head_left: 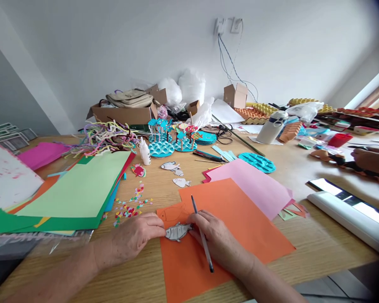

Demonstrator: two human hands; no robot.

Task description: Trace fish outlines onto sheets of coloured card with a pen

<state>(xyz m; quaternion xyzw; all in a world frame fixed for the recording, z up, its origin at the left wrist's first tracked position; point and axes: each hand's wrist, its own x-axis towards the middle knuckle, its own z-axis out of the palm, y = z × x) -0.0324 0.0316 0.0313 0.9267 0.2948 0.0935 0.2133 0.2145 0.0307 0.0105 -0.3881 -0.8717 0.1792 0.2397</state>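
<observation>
An orange sheet of paper (240, 223) lies on the table in front of me. On it rests a white paper fish cutout (177, 232) with striped drawing. My left hand (132, 236) is closed, its fingertips pinching the head end of the cutout. With a pen (202, 235) slanting between its fingers, my right hand (213, 237) also touches the tail end. Just above the cutout, a fish outline (172, 213) is drawn on the orange paper. More paper fish (181, 182) lie beyond the sheet, near a red fish (138, 170).
Stacked coloured paper (78, 185) lies left, beside confetti pieces (132, 206). A white glue bottle (145, 152) stands behind, near blue fish models (161, 145). Pink paper (249, 181) lies to the right. Another person's hand (374, 160) is at the far right, by a white lamp-like bar (344, 219).
</observation>
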